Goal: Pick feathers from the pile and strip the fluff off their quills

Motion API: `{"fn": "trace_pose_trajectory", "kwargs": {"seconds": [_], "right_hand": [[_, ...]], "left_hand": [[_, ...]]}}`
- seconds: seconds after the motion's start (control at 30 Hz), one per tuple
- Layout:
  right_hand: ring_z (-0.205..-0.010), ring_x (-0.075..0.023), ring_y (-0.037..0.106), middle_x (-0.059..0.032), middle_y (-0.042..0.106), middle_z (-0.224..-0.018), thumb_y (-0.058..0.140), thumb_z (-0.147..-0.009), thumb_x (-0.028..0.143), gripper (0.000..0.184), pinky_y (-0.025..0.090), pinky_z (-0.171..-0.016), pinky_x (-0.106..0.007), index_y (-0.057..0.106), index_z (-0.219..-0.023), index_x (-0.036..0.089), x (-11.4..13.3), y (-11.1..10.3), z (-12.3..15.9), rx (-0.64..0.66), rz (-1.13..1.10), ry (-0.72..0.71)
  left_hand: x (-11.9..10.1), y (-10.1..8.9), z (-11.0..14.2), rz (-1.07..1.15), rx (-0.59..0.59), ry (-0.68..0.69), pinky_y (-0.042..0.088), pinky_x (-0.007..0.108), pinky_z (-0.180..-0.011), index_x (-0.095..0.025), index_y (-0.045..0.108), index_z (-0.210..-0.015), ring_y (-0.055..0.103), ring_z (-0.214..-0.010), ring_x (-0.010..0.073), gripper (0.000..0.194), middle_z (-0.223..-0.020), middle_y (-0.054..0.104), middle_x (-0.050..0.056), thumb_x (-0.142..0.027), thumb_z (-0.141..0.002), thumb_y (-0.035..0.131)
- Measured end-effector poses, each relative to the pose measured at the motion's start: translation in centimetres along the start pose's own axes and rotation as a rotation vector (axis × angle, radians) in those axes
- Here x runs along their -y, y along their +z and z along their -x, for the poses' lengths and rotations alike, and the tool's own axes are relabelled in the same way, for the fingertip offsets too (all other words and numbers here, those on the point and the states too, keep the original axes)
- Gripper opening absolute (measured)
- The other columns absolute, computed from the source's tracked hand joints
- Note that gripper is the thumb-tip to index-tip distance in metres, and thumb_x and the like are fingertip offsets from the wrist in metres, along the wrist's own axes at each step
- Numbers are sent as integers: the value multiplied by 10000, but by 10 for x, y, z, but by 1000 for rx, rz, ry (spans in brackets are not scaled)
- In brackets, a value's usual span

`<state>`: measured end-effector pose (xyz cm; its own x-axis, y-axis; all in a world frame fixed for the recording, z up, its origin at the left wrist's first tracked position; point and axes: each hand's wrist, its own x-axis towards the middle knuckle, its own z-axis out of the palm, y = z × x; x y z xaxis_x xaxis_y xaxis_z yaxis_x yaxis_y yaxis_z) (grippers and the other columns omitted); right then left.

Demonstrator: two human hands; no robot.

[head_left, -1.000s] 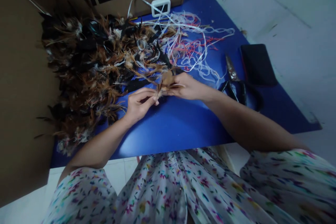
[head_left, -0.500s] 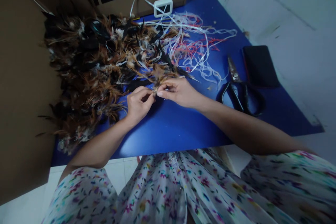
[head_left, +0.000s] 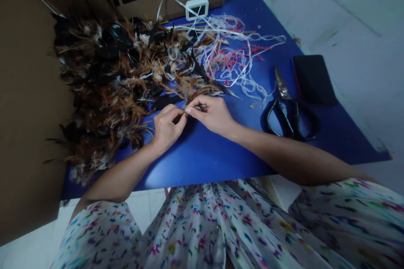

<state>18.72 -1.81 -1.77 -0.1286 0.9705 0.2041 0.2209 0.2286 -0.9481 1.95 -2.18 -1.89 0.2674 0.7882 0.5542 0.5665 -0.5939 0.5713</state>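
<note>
Brown feather bunch (head_left: 188, 92) first: it sits at the near right edge of the big feather pile (head_left: 107, 80), its bound-looking base caught between two sets of fingertips and its plumes fanning away from the person. Its long axis runs roughly from the person's body outward, tip end away, stem end toward the lap. Some plumes curve off to the right and others lean left toward the pile, so from where I stand I can't quite tell where the bunch stops and the loose feathers behind it begin.

The left hand (head_left: 168, 126), just beside the pile, pinches the base between thumb and forefinger, the other fingers curled in. The right hand (head_left: 214, 115), farther right of the pile, pinches the same spot from its own side, thumb and finger nearly meeting the left's tips. Both hands are over the blue tabletop (head_left: 202, 155).

Right of the pile lies a tangle of white ribbons (head_left: 217, 50) mixed with red strings (head_left: 232, 56). Well to the right of the pile, black-handled scissors (head_left: 284, 93) point their blades away from the person, and a flat black case (head_left: 314, 80) is beyond them. Behind the pile stands a cardboard box (head_left: 148, 6) with dark upside-down lettering.
</note>
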Motion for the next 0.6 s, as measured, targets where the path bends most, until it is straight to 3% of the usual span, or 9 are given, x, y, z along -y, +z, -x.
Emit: {"fn": "trace_pose_trajectory", "kwargs": {"seconds": [0.33, 0.6], "right_hand": [[-615, -111, 549, 1, 679, -688, 655, -784, 246, 95, 433, -627, -266, 673, -724, 175, 1, 3, 0, -91, 96, -72], [-569, -99, 508, 1, 638, -652, 711, -702, 307, 155, 400, -538, -252, 626, -672, 181, -11, -1, -9, -71, -61, 1]], "left_hand": [[2, 1, 1, 13, 10, -32, 446, 239, -615, -181, 686, -697, 585, -633, 111, 164, -673, 650, 4, -214, -856, 659], [5, 1, -2, 356, 72, -237, 479, 253, -603, -190, 711, -680, 613, -614, 115, 238, -663, 681, 10, -347, -858, 699]]}}
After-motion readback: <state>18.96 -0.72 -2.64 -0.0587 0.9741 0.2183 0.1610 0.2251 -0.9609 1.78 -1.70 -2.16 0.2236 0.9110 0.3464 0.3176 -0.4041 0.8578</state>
